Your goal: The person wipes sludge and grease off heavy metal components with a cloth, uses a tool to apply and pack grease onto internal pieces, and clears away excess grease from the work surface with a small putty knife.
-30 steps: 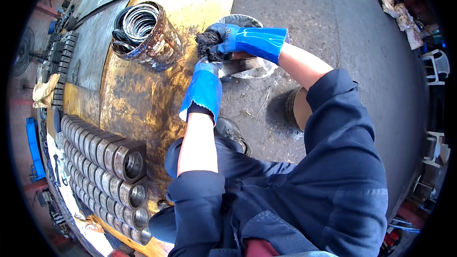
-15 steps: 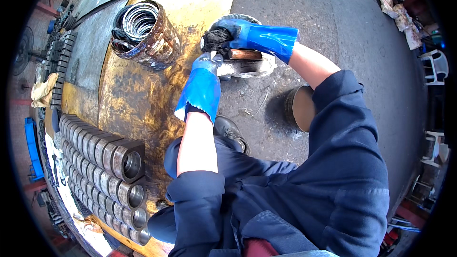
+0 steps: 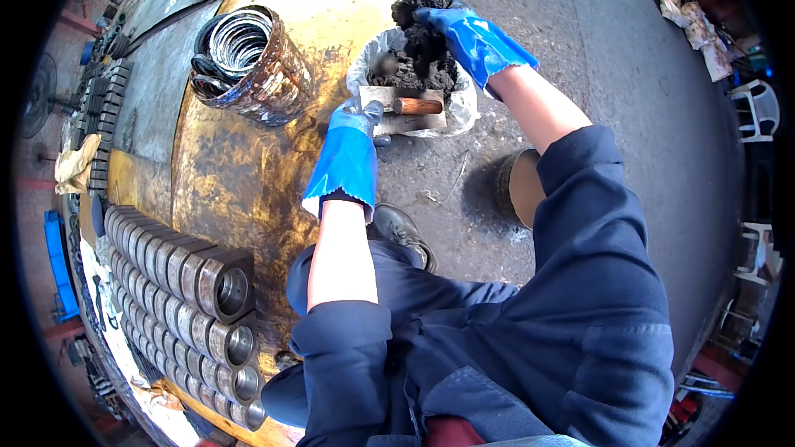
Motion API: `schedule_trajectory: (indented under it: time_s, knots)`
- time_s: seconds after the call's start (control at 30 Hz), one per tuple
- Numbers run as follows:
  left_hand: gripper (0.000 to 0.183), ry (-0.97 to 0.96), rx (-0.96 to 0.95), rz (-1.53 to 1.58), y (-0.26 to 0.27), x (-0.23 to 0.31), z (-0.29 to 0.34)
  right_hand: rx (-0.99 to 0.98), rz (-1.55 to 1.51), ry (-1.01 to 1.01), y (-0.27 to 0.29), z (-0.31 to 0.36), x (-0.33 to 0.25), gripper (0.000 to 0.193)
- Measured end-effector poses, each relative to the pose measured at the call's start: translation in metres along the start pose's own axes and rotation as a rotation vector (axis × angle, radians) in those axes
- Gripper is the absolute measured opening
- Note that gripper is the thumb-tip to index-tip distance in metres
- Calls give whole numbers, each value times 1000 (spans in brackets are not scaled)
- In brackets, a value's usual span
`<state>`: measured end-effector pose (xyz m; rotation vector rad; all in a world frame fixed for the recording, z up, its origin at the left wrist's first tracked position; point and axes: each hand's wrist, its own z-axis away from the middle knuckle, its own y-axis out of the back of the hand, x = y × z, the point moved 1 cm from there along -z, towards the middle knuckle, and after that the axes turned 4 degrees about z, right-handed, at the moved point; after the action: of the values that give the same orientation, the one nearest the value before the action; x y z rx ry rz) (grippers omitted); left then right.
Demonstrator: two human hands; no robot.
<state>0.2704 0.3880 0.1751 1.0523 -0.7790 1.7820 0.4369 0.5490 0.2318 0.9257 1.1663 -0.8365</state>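
Observation:
My right hand (image 3: 460,29), in a long blue rubber glove, grips a black crumbly clump (image 3: 421,4) above the far side of a container. More black material (image 3: 414,74) fills this container, whose rim is lined with clear plastic (image 3: 468,108). Across the near side lies a flat rectangular trowel with a brown wooden handle (image 3: 418,106). My left hand (image 3: 356,120), gloved in blue too, is closed on the left end of the trowel's plate, thumb on top; its lower fingers are partly hidden. A dark blurred lump (image 3: 385,64) shows over the container's left part.
A rusty, stained bucket (image 3: 286,83) full of metal rings stands to the left. Rows of thick steel ring blocks (image 3: 219,281) sit at the lower left. A round can (image 3: 523,189) stands near my right forearm, and my shoe (image 3: 402,228) is below the container.
My right hand has risen away from the trowel handle toward the far side, lifting a black clump. The trowel and the container's black contents now show. My left hand stays nearly in place.

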Motion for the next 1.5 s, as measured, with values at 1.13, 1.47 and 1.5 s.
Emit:
schedule_trajectory:
  time_s: [1.13,1.47,1.5]
  knots:
    - [21,-34,249,258,36,4,-20,-301,552,192,20,-29,91,60]
    - [24,-67,403,579,50,4,-18,43,446,148,36,-9,103,55]
    - [23,-81,455,601,53,0,-15,-6,327,208,30,-2,96,53]
